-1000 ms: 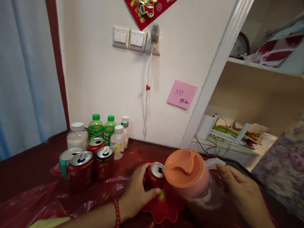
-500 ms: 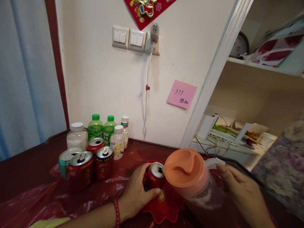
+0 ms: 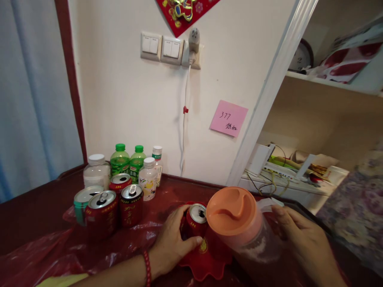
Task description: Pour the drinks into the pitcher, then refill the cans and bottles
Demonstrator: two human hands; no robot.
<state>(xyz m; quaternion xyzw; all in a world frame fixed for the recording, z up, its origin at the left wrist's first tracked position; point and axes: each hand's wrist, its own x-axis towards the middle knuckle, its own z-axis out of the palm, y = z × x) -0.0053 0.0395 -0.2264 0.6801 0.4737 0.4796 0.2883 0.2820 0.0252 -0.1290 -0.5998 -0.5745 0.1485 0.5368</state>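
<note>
My left hand (image 3: 172, 243), with a red bead bracelet at the wrist, is wrapped round a small red drink can (image 3: 196, 223). The can stands upright, its top opened, on a red wavy-edged tray (image 3: 206, 269). In my right hand (image 3: 302, 239) is the handle of a clear plastic pitcher (image 3: 260, 247) with an orange lid (image 3: 231, 211). The pitcher tilts toward the can, its lid rim close beside the can top. Whether liquid flows from it is hidden by the lid.
Several opened cans (image 3: 101, 215) stand at the left, before green-capped bottles (image 3: 120, 161), a white-capped jar (image 3: 96, 171) and a fruit-patterned bottle (image 3: 148, 181). Crumpled red plastic film (image 3: 60, 251) covers part of the table. A router (image 3: 260, 159) with cables sits on the right shelf.
Almost nothing differs. Both hands, the can and the tilted pitcher keep their places, with only a very slight shift of the view.
</note>
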